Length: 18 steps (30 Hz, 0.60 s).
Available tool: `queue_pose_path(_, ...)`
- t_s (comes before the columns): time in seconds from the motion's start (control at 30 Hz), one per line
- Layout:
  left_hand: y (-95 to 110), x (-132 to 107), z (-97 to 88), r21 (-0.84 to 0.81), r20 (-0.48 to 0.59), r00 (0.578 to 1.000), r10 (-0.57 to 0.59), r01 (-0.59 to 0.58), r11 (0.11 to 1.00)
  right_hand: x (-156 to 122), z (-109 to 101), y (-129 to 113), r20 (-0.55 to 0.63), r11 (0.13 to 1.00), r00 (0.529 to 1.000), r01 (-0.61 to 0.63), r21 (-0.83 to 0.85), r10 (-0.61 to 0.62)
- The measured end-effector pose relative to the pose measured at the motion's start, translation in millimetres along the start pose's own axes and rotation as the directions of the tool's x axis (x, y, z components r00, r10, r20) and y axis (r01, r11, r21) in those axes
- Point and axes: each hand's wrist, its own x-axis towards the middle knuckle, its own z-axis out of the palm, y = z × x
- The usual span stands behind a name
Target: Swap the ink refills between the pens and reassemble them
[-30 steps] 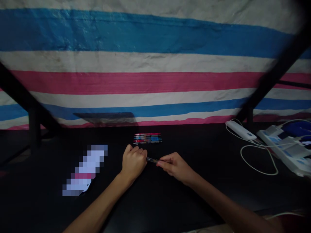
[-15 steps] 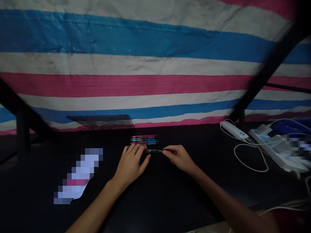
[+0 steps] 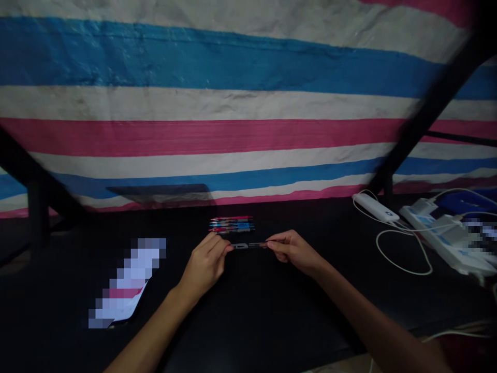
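A dark pen (image 3: 258, 245) with a grey clip part (image 3: 241, 246) at its left end lies level between my hands. My left hand (image 3: 206, 260) pinches the grey end between thumb and fingers. The other end sits in the fingertips of my right hand (image 3: 295, 252). Whether the grey part and the dark barrel are joined or slightly apart, I cannot tell. Just beyond my left hand, several pens (image 3: 232, 225) in red, blue and dark colours lie side by side on the black table (image 3: 248, 311).
To the left lies a phone (image 3: 130, 282) with a lit, blurred screen. On the right are a white power bank (image 3: 376, 207), a looped white cable (image 3: 404, 272) and a power strip (image 3: 442, 238) with plugs. A striped sheet (image 3: 248, 137) hangs behind the table between dark frame bars.
My left hand has gone from fingers spread over the pen to a pinch on its grey end. My right hand has shifted slightly right, and more of the pen shows.
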Motion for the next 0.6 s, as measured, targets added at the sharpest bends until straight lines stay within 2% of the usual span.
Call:
queue_pose_path(0.13,4.7,1.1,0.7,-0.061,0.074,0.984,-0.16,0.164,0.985,2.0,-0.7,-0.2,-0.091,0.975,0.987,0.113,-0.191,-0.132)
queue_pose_path(0.2,5.6,2.4,0.2,-0.121,0.1,0.971,-0.216,0.227,0.966,3.3,-0.2,-0.9,-0.11,0.965,0.98,0.141,-0.223,-0.169)
queue_pose_path(0.4,4.0,4.7,-1.5,-0.188,0.08,0.964,-0.255,0.265,0.946,5.6,1.9,-1.0,-0.135,0.982,0.991,-0.033,-0.186,0.008)
queue_pose_path(0.53,3.5,4.8,-2.0,-0.195,0.043,0.961,-0.273,0.276,0.941,3.4,2.4,-4.1,-0.153,0.987,0.982,0.091,-0.136,-0.111)
queue_pose_path(0.6,3.1,4.7,-2.2,-0.189,0.031,0.96,-0.278,0.279,0.942,2.3,2.3,-5.8,-0.173,0.99,0.977,0.116,-0.075,-0.127)
